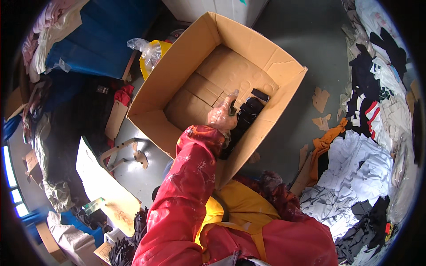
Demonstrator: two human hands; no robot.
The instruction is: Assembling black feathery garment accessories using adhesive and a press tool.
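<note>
A large open cardboard box stands tilted in front of me. My left hand, in what looks like a thin clear glove, reaches down inside it from a red patterned sleeve. Its fingers are closed on a small black item, partly hidden by the hand. Beside it, a row of black bundles, perhaps rolled cloth, lies along the box's right wall. My right sleeve shows below the box's near corner; the right hand itself is hidden. A yellow apron covers my front.
White cloth and other garments are heaped on the right, with an orange cloth beside them. Torn cardboard lies on the grey floor. A blue bin and a yellow container stand far left. A pale board leans nearer.
</note>
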